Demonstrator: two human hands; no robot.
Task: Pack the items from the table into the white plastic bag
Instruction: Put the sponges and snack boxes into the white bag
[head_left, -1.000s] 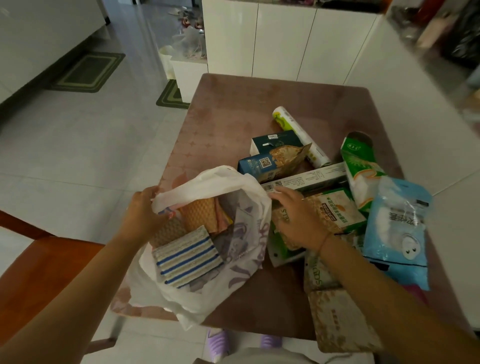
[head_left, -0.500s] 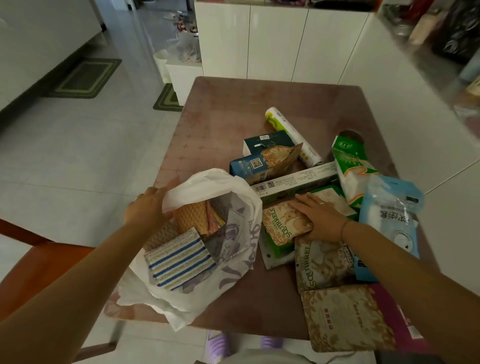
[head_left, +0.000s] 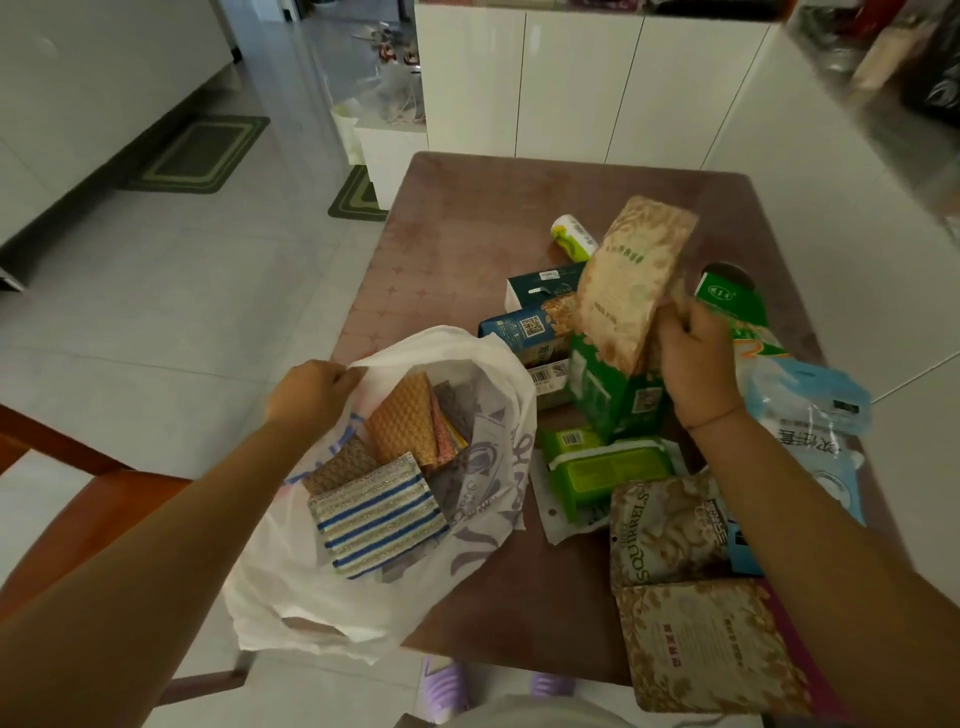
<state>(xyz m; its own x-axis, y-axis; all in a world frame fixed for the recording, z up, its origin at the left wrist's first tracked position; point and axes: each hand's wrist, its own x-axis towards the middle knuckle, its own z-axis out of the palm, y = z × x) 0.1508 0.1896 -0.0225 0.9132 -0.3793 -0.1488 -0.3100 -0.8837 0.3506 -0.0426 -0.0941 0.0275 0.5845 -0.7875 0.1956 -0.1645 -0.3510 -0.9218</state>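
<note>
The white plastic bag (head_left: 291, 577) lies open at the table's near left corner, with a blue-striped cloth (head_left: 376, 519), an orange cloth (head_left: 402, 421) and other cloths inside. My left hand (head_left: 311, 397) grips the bag's far rim and holds the mouth open. My right hand (head_left: 696, 369) holds a beige patterned snack pouch (head_left: 631, 280) and a green packet (head_left: 618, 392) together, lifted above the table to the right of the bag. Below them lie a green wipes pack (head_left: 608, 473) and two more beige pouches (head_left: 670, 525), (head_left: 711, 649).
The brown table (head_left: 467, 223) also carries a blue carton (head_left: 524, 332), a dark teal box (head_left: 540, 283), a white-green roll (head_left: 571, 241), a green-white bag (head_left: 737, 306) and a light blue pack (head_left: 810, 415). White cabinets stand behind. A wooden chair (head_left: 47, 499) is at the left.
My right hand closed on the beige pouch and green packet that lay flat on the table and raised them upright. The green wipes pack beneath is uncovered. My left hand kept hold of the bag.
</note>
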